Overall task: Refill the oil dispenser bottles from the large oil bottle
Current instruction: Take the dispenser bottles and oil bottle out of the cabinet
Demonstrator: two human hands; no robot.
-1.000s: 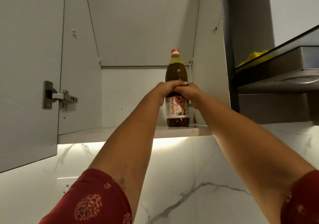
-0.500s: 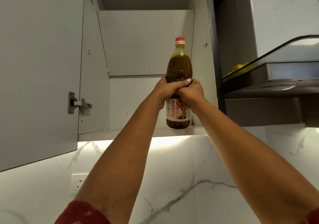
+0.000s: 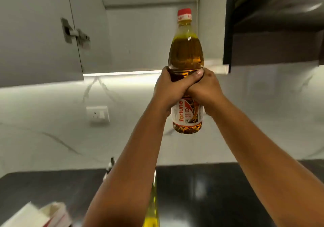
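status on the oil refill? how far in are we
Early. Done: the large oil bottle is out of the open cabinet, cap on. In hand: left hand and right hand both grip it upright in mid-air above the dark counter. Left: uncap and pour; a yellow-filled bottle shows below, partly hidden.

Open grey wall cabinet above, door swung left on a metal hinge. Lit strip under the cabinet shelf. White veined marble backsplash with white wall socket. Dark range hood upper right. Glossy black counter below; blurred white-and-red carton at lower left.
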